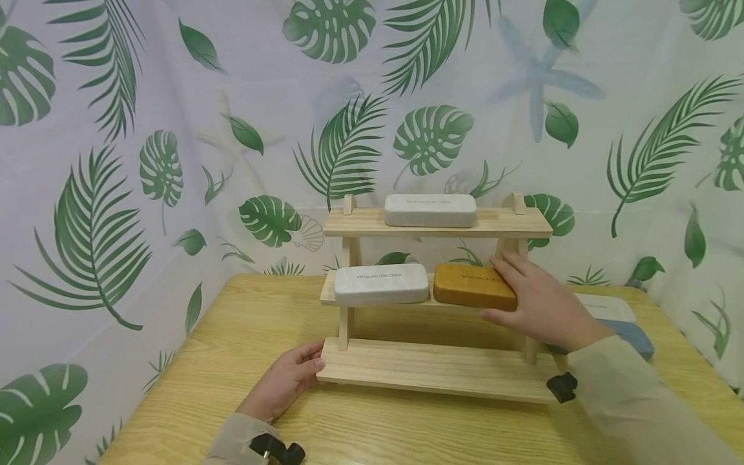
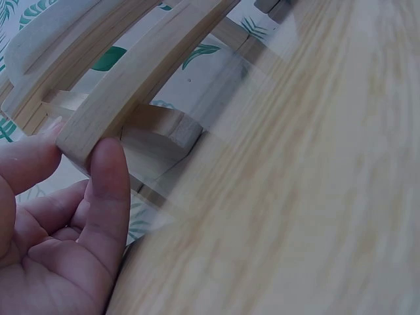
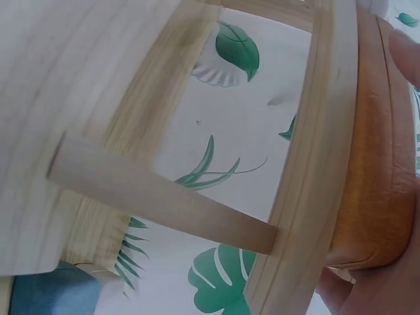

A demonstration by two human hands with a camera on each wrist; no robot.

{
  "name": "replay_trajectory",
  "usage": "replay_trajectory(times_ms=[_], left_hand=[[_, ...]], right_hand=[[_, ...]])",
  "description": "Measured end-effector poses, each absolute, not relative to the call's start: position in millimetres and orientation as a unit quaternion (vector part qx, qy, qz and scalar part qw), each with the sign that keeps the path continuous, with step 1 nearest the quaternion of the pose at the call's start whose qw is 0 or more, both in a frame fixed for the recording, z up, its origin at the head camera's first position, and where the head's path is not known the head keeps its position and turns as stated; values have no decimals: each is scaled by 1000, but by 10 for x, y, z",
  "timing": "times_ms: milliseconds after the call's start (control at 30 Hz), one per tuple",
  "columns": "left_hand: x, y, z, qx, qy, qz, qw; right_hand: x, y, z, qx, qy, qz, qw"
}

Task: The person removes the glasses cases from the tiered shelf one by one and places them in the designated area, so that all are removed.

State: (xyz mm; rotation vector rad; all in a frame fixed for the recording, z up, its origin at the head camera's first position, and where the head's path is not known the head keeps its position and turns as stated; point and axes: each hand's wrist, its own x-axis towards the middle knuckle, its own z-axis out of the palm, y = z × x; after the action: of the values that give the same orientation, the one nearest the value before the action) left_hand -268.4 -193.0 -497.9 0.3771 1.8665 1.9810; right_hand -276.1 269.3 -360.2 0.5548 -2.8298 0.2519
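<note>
The right hand (image 1: 543, 303) grips an orange case (image 1: 472, 287) at the right end of the middle shelf (image 1: 328, 292), beside a white case (image 1: 380, 289) (lettering ends "FOR CHINA"). The left hand (image 1: 286, 380) pinches the left edge of the bottom shelf (image 1: 430, 371); leaf-print cloth (image 1: 500, 148) backs the table (image 1: 232, 336).

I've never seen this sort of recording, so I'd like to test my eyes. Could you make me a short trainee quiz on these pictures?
1. Pick one: what colour is the case that the right hand grips?
A) white
B) orange
C) blue

2. True or false: the left hand holds a case too.

3. Count: how many white cases are on the wooden rack?

Key:
1. B, orange.
2. False; it holds the left end of the bottom board.
3. Two: one on the top board, one on the middle board.
</note>
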Motion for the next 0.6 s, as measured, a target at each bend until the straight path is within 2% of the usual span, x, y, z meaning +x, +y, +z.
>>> replay_trajectory(times_ms=[400,600], left_hand=[[-2669,-1944,-4973,128,674,698,203],[-2675,-1921,-4974,135,670,702,201]], right_hand=[[-2784,2642,-3688,171,-972,84,141],[-2778,2645,-3726,157,-969,91,168]])
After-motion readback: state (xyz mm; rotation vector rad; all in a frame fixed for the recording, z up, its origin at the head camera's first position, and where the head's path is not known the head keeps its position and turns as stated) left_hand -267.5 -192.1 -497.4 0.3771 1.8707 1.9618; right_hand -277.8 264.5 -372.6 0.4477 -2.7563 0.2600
